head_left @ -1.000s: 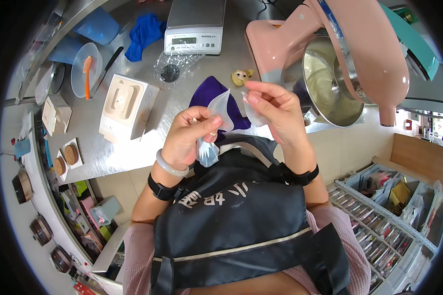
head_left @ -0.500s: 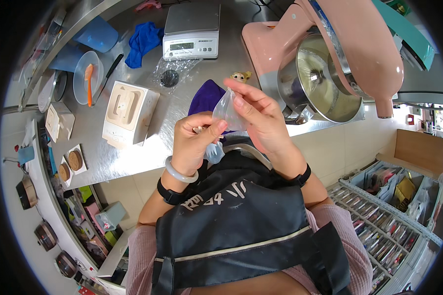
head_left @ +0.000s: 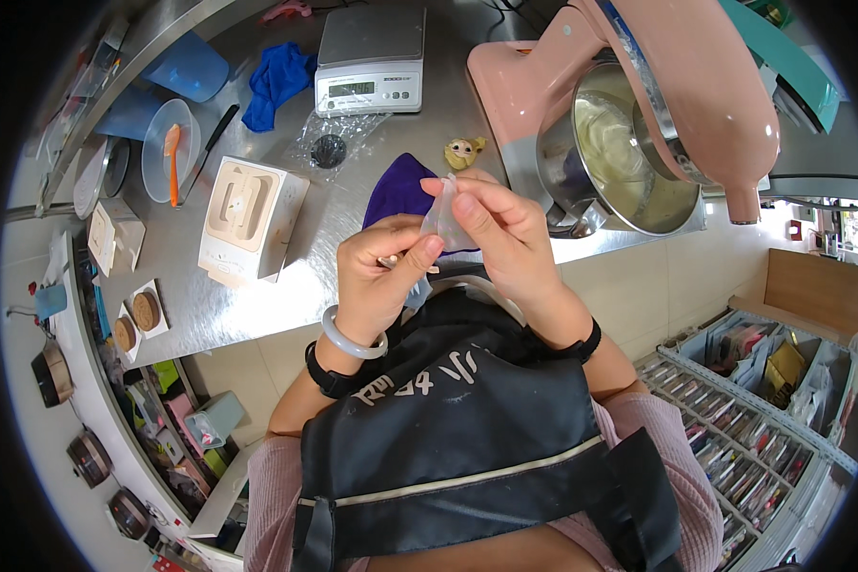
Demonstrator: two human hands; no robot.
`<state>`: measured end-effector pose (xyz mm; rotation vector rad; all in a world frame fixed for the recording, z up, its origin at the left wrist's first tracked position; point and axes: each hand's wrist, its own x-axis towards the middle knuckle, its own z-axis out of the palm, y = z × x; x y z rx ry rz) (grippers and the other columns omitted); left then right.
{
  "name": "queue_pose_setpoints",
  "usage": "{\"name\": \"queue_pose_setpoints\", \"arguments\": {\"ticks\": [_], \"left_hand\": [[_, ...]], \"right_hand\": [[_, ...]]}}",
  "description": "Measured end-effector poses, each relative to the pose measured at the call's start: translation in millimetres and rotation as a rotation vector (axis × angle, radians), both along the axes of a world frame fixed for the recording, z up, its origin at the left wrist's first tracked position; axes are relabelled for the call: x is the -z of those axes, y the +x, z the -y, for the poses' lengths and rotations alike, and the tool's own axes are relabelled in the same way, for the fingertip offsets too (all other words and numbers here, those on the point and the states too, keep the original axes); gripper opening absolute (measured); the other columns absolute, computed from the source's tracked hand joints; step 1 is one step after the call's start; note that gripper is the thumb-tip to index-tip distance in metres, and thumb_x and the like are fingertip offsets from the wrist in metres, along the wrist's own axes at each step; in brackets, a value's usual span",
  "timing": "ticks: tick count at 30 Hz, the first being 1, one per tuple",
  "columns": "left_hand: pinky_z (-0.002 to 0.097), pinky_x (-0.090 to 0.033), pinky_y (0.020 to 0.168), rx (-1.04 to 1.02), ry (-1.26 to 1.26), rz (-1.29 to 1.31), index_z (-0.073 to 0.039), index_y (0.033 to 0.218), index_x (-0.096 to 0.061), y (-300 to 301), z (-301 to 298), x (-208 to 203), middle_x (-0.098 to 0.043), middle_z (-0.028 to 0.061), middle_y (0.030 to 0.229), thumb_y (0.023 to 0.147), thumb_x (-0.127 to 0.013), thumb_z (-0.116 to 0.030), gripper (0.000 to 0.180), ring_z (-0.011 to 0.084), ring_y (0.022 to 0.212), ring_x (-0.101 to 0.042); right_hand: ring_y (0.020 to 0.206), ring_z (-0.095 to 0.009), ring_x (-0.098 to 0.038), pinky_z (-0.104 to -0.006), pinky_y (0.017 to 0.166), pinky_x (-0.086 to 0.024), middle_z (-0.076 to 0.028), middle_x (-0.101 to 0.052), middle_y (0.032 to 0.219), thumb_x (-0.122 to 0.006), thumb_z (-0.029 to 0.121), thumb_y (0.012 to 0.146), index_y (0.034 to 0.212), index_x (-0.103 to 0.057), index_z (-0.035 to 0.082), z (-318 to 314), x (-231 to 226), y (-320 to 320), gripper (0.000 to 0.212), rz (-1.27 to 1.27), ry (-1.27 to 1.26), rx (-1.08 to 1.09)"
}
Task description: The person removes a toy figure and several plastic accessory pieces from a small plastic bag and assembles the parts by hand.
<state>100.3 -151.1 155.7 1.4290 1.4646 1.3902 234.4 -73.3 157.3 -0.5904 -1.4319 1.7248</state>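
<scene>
Between my hands, just in front of the counter edge, is a small translucent plastic bag (head_left: 440, 227). My left hand (head_left: 377, 267) is closed on its lower part, thumb pressed against the fingers. A pale thin stick-like piece (head_left: 388, 260) also pokes out of that grip; its kind is unclear. Part of the bag's lower end hangs under the left hand, mostly hidden. With thumb and forefinger, my right hand (head_left: 508, 234) pinches the bag's upper end. Behind both hands lies a dark purple cloth-like piece (head_left: 398, 189), and a small yellow-haired doll's head (head_left: 463, 153) rests past it.
A pink stand mixer (head_left: 505, 91) with a metal bowl (head_left: 639, 224) of pale mixture stands at right. Farther back are a digital scale (head_left: 370, 57), clear wrap (head_left: 357, 129) and blue cloth (head_left: 278, 86). Leftward sit a white box (head_left: 253, 214) and a tub with an orange spatula (head_left: 172, 157).
My right fingers have curled from nearly straight into a pinch, and the bag's top is now gathered narrower. The doll's head shows more fully. The pale mixture in the bowl looks different.
</scene>
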Motion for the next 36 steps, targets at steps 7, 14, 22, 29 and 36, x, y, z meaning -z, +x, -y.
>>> {"name": "queue_pose_setpoints", "arguments": {"ticks": [7,14,22,29,36], "left_hand": [[0.0187,-0.041,0.053,0.006,0.014,0.102,0.003,0.090,-0.066,1.0,1.7,2.2,-0.063,0.0104,0.089,0.081,-0.065,-0.007,0.014,0.0076,0.065,-0.053],[0.0186,-0.038,0.052,-0.002,0.046,0.036,0.003,0.088,-0.066,-0.9,3.6,1.6,-0.063,0.0092,0.085,0.078,-0.067,-0.005,0.013,0.0063,0.063,-0.051],[0.0177,-0.039,0.053,-0.071,-0.024,0.089,0.001,0.086,-0.065,-0.9,7.2,4.2,-0.062,0.0037,0.077,0.076,-0.069,-0.004,0.012,0.0049,0.061,-0.051],[0.0200,-0.041,0.053,-0.120,-0.102,0.226,0.000,0.083,-0.065,-3.7,7.0,32.8,-0.060,0.0032,0.071,0.077,-0.068,-0.006,0.009,0.0074,0.058,-0.051],[0.0209,-0.040,0.054,-0.047,-0.110,0.909,0.000,0.083,-0.064,-3.6,6.4,15.1,-0.058,0.0028,0.068,0.080,-0.066,-0.008,0.008,0.0082,0.058,-0.050]], "right_hand": [[0.092,-0.013,-0.054,-0.0249,0.082,-0.044,-0.008,-0.057,0.104,-0.052,0.012,0.091,0.106,-0.060,-0.002,2.6,-4.8,1.5,0.022,0.021,0.036,0.010],[0.092,-0.013,-0.055,-0.0254,0.081,-0.045,-0.010,-0.058,0.105,-0.052,0.011,0.090,0.105,-0.060,-0.002,1.7,-5.2,0.2,0.022,0.043,0.060,0.017],[0.090,-0.012,-0.056,-0.0249,0.080,-0.045,-0.008,-0.060,0.103,-0.053,0.010,0.089,0.106,-0.058,-0.004,3.2,-1.5,2.9,0.022,0.055,-0.117,-0.014],[0.087,-0.008,-0.056,-0.0202,0.075,-0.046,-0.005,-0.060,0.097,-0.055,0.004,0.087,0.107,-0.058,-0.006,7.7,-1.4,1.6,0.022,-0.019,-0.153,-0.003],[0.082,-0.007,-0.057,-0.0197,0.073,-0.047,-0.005,-0.063,0.095,-0.058,0.005,0.086,0.104,-0.059,-0.005,9.7,-6.7,4.2,0.021,-0.005,-0.208,-0.002]]}}
